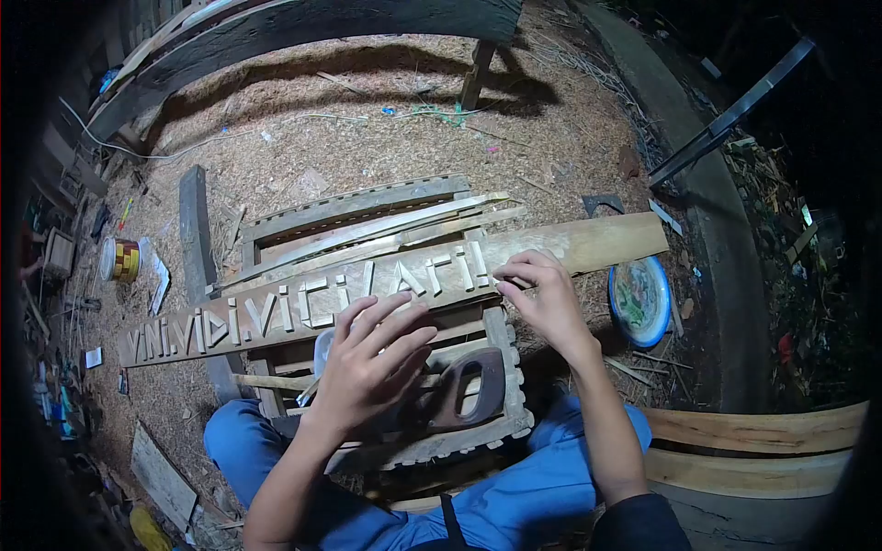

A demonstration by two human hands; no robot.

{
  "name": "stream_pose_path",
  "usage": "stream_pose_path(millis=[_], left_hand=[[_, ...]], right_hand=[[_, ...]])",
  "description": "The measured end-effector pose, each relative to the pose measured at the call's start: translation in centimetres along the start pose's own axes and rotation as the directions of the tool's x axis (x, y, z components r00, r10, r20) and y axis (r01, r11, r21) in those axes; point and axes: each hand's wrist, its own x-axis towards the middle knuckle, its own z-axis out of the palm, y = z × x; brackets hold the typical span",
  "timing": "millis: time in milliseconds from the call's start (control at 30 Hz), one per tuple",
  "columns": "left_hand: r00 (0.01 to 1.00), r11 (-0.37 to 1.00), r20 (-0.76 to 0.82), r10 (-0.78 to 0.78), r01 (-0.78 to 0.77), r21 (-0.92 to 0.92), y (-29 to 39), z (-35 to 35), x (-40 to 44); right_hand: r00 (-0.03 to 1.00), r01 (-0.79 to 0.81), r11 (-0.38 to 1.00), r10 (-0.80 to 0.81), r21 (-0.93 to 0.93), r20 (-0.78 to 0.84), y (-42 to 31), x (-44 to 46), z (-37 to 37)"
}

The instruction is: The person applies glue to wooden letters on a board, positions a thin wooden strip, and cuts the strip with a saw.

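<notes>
with left hand (370, 360) and right hand (546, 294) apart, spreading the former open near one handsaw (494, 393), curling the latter, hold unclear, at one lettered plank (588, 244) lying across one slatted stand (363, 206).

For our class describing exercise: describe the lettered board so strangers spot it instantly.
Find the slatted wooden stand in front of the blue trousers. Across it lies a long board. Unlike the thin strips beside it, it carries pale wooden letters.
</notes>
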Motion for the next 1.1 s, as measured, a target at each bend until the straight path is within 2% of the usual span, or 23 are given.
stream_pose_path(millis=[100, 167, 533, 1100], left_hand=[[0.999, 0.998, -0.006, 0.047, -0.047, 0.038, -0.2, 0.1, -0.1], [1.000, 1.000, -0.009, 0.012, -0.011, 0.022, 0.0, 0.2, -0.1], [1.000, 0.999, -0.001, 0.020, -0.020, 0.039, 0.3, 0.2, -0.1], [1.000, 0.999, -0.026, 0.013, -0.012, 0.032, 0.6, 0.2, 0.1]], right_hand=[[1.000, -0.014, 1.000, 0.014, 0.017, 0.008, 0.3, -0.1, 0.1], [1.000, -0.013, 1.000, 0.012, 0.016, 0.004, 0.3, 0.0, 0.1], [1.000, -0.022, 0.999, 0.022, 0.029, -0.017, 0.5, 0.0, 0.4], [0.995, -0.086, 0.996, 0.086, -0.004, 0.049, 0.4, 0.7, 0.5]])
